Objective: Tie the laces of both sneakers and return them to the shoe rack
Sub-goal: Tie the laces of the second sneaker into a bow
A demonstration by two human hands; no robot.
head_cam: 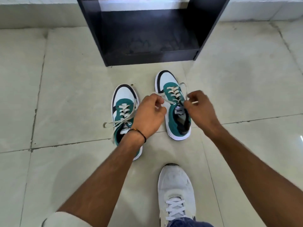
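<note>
Two teal, white and black sneakers stand on the tiled floor, toes toward the rack. The left sneaker (pixel 125 108) has a tied bow with loops trailing left; my forearm covers its heel. The right sneaker (pixel 172 95) lies between my hands. My left hand (pixel 150 113) pinches one end of its white lace (pixel 167 100), pulled out to the left. My right hand (pixel 200 106) pinches the other lace end, which loops up over the toe side. The black shoe rack (pixel 147 30) stands just beyond the sneakers, its bottom shelf bare.
My own white shoe (pixel 176 190) is planted on the floor below the right sneaker, with a blue jeans hem at the frame bottom. A white sleeve shows at bottom left. Pale floor tiles with dark grout lines spread on both sides; a white wall runs behind the rack.
</note>
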